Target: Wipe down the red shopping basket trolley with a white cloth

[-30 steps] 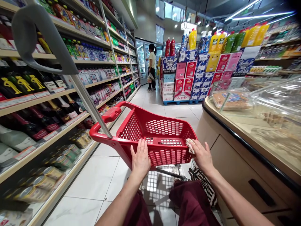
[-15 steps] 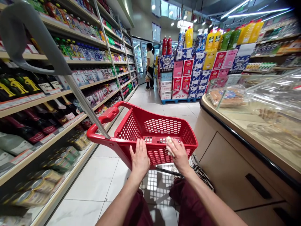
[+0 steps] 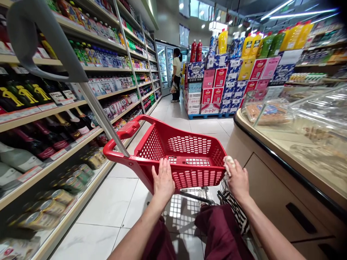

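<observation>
A red plastic shopping basket cart (image 3: pixel 200 177) stands in front of me, its perforated bin showing nothing inside. My left hand (image 3: pixel 164 180) lies on the near side of the bin by the rim, fingers stretched out and holding nothing. At the bin's right end corner, my right hand (image 3: pixel 238 180) is closed on a crumpled whitish cloth (image 3: pixel 229 165), which touches the rim there. From the cart's left end rises a metal pole (image 3: pixel 104 119) topped by a grey loop handle (image 3: pixel 45 47).
Drink shelves (image 3: pixel 89 97) run along the left. A counter (image 3: pixel 271 169) with packaged food borders the right. Ahead stand stacked drink cartons (image 3: pixel 211 88) and a person (image 3: pixel 176 74) near glass-door fridges (image 3: pixel 164 68). A striped bag (image 3: pixel 235 209) lies by the counter's foot.
My right hand has moved the cloth rightward, from the near side of the bin to its right end corner. My left hand keeps its place on the bin.
</observation>
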{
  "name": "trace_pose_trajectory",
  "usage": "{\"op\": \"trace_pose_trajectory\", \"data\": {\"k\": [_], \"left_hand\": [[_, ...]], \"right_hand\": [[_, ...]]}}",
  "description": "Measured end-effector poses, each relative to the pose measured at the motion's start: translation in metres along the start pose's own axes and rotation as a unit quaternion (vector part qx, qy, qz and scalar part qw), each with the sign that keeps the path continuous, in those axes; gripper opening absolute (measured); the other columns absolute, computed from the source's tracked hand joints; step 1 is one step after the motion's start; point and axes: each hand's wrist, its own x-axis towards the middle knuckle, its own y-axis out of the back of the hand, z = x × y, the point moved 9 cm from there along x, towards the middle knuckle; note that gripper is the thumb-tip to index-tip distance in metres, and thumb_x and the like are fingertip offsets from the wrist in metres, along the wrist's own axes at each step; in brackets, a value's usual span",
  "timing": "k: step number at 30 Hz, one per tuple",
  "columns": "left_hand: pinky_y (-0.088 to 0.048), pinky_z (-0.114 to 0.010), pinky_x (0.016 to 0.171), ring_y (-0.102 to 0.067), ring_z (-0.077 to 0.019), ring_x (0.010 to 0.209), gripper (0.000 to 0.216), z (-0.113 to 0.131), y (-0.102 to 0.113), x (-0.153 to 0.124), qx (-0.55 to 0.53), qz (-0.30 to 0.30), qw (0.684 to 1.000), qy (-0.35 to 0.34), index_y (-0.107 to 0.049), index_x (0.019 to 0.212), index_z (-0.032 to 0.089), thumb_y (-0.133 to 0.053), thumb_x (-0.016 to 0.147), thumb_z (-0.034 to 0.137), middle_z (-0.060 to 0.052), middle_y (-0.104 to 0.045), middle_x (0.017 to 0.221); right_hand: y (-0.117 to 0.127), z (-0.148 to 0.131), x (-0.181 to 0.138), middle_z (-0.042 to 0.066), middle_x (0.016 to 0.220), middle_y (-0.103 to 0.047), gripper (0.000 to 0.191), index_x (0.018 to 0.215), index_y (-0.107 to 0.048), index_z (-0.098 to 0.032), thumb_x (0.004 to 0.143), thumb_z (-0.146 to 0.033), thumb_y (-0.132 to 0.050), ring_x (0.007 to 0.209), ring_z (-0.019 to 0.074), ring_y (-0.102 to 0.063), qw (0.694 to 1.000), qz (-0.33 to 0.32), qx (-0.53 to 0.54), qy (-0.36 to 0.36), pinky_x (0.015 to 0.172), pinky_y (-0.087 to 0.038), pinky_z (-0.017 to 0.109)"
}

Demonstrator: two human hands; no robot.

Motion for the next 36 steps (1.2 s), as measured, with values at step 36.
{"op": "trace_pose_trajectory", "data": {"k": [36], "left_hand": [[-0.016,-0.054,0.103,-0.013,-0.0249,0.133,0.061,-0.001,-0.001,-0.004,0.000,-0.018,1.000,0.006,-0.028,0.134,0.012,-0.039,0.074,0.015,-0.014,-0.023,0.143]], "right_hand": [[-0.005,-0.039,-0.004,0.009,0.133,-0.039,0.057,0.122,-0.048,-0.021,0.070,-0.001,-0.033,0.120,0.0242,-0.037,0.998,0.019,0.067,0.011,0.093,-0.037,0.046]]}}
